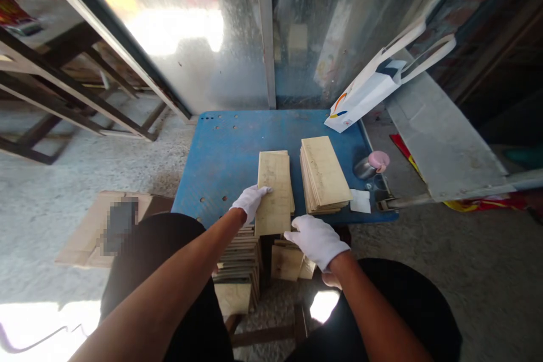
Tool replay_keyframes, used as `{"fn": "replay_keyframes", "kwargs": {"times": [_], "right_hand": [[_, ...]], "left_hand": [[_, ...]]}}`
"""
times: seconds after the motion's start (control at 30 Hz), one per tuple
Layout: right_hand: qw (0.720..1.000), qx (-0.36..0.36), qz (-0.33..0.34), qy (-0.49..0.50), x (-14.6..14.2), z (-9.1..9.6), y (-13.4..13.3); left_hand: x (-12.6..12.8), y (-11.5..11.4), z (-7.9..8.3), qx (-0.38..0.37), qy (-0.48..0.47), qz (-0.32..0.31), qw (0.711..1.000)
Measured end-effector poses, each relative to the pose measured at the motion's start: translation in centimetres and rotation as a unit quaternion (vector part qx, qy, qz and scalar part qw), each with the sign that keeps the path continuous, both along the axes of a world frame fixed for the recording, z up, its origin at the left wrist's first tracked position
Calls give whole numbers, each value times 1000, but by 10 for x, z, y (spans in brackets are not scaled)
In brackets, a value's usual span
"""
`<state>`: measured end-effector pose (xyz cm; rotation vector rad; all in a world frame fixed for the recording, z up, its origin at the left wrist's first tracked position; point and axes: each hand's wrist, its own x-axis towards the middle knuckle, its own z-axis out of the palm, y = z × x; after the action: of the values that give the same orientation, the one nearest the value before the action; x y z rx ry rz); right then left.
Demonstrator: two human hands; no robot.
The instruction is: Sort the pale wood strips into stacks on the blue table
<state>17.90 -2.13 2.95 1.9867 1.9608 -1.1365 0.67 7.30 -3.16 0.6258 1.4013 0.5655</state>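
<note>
Both gloved hands, left hand [251,201] and right hand [316,239], clamp one wooden board [274,195] at the blue table [224,153]'s near edge; squaring it with the stack [324,174] seems wise.

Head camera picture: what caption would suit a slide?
Gloved left hand and right hand hold a wooden board over a blue table.

Two gloved hands [251,201], four wood stacks [324,174]

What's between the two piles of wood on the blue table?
Only a bare strip of blue table lies between the left pile, held by both gloved hands, and the right pile. The head view shows it.
</note>
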Motion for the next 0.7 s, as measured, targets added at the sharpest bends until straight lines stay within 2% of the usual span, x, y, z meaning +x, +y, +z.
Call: {"fn": "replay_keyframes", "kwargs": {"times": [0.23,0.4,0.57,0.7], "right_hand": [[1000,-24,14,-7,-6,2,8],[997,-33,70,-11,-12,2,10],[996,-38,75,-15,-14,3,11],[995,-45,83,-16,-14,3,12]], "left_hand": [[13,33,-24,-15,-4,-10,1000],[17,41,-32,-27,-8,-18,999],[18,45,-39,-23,2,-23,999],[21,50,-48,-10,50,-30,998]]}}
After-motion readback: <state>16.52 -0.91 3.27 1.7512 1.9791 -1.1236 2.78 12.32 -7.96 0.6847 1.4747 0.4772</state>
